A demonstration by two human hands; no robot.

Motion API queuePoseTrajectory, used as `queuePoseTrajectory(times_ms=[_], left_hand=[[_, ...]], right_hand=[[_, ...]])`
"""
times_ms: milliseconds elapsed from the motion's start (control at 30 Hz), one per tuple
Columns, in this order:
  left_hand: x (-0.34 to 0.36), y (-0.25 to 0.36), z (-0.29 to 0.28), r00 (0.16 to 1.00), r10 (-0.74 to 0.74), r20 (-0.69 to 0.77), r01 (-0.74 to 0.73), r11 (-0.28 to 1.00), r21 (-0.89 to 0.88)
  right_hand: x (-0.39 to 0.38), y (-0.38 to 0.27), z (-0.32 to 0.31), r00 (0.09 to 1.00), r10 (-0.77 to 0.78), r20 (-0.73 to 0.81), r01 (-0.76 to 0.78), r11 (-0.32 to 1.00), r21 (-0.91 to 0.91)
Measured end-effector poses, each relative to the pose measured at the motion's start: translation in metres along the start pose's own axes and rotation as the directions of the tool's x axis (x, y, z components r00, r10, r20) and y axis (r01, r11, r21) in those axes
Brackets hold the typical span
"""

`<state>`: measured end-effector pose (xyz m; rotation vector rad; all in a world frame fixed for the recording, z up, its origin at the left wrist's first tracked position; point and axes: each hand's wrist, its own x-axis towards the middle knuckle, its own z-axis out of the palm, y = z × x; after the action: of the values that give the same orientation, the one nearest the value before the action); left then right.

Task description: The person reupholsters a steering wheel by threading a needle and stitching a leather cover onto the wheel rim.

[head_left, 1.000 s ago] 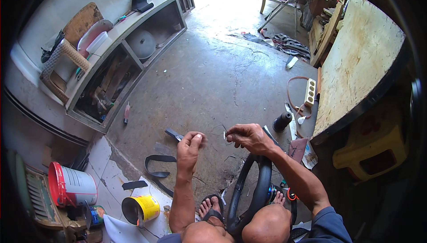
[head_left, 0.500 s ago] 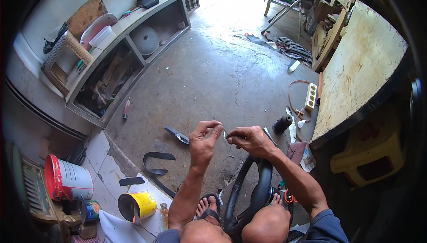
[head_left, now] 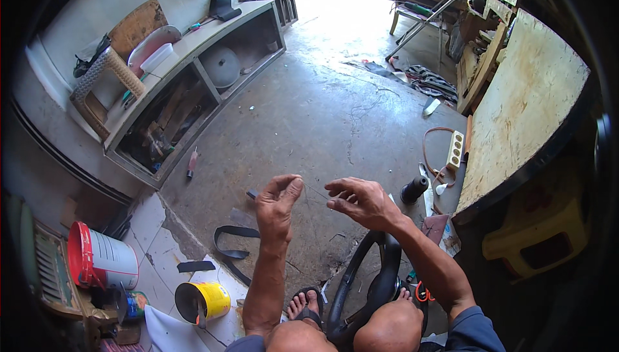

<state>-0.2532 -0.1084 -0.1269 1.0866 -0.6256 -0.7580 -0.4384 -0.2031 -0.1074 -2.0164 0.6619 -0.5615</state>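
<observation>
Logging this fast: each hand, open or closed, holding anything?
Left hand: closed in a pinch; whether it holds anything cannot be told.
Right hand: open, nothing clearly held.

the steering wheel (head_left: 389, 260) looks smooth, faintly glossy.

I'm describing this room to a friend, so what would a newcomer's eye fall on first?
Probably the person's bare left hand and right hand, raised with a gap between them over the grey floor. Next might come the black steering wheel, just below the right hand in the picture. At lower left, the yellow tin and red-and-white bucket stand out by colour.
</observation>
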Motion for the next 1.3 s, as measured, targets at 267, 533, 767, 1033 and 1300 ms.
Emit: queuePoseTrajectory(times_ms=[267,533,767,1033,1300], left_hand=[[-0.007,0.002,-0.003,0.996,-0.082,0.026,0.079,0.99,0.117],[-0.003,0.01,-0.035,0.998,-0.059,-0.02,0.054,0.982,-0.178],[-0.03,0.019,-0.03,0.93,-0.244,0.274,0.284,0.952,-0.117],[-0.026,-0.001,0.006,0.799,-0.39,0.458,0.563,0.754,-0.34],[-0.039,-0.013,0.009,0.982,0.174,-0.071,-0.096,0.789,0.608]], right_hand=[[-0.002,-0.004,0.008,0.981,-0.03,-0.19,0.034,0.999,0.016],[-0.007,-0.001,0.009,0.978,0.087,-0.191,-0.065,0.991,0.117],[-0.004,0.003,0.011,0.972,0.157,-0.176,-0.129,0.978,0.164],[-0.008,0.002,0.014,0.987,0.074,-0.146,-0.052,0.987,0.152],[-0.008,-0.001,0.016,0.98,0.103,-0.168,-0.078,0.985,0.153]])
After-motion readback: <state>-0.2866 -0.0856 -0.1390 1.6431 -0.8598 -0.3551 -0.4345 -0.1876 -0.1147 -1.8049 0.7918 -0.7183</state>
